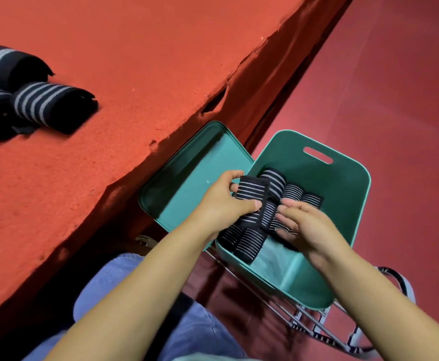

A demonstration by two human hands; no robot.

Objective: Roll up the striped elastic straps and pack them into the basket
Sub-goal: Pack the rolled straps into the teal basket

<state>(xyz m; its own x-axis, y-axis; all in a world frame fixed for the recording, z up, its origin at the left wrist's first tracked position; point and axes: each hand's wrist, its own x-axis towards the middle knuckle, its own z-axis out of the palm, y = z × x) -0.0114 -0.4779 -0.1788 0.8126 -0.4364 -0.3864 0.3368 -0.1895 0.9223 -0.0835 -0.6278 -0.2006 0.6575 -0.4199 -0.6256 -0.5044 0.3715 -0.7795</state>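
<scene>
Three rolled straps (31,97) sit together at the far left of a rough orange-red felt-covered table (148,61), whose torn, frayed edge runs diagonally across the view, with a darker red floor (395,87) beyond it on the right. Tucked just below that table edge is the teal basket (343,199), sitting on a wire rack (312,321), with its teal lid (187,183) leaning beside it on the table side. Several more striped rolls (286,188) lie in the basket, side by side, long axes running roughly from lower left to upper right toward the handle cutout. The left hand (223,204) grips one rolled strap (252,201) over the basket's near corner, thumb across it, the roll standing roughly upright, its top tipped a bit right. The right hand (301,225) is open with relaxed fingers, reaching in against the rolls right beside it. Blue jeans (109,282) show at the bottom, and a loose striped strap (406,285) hangs off the rack at right.
</scene>
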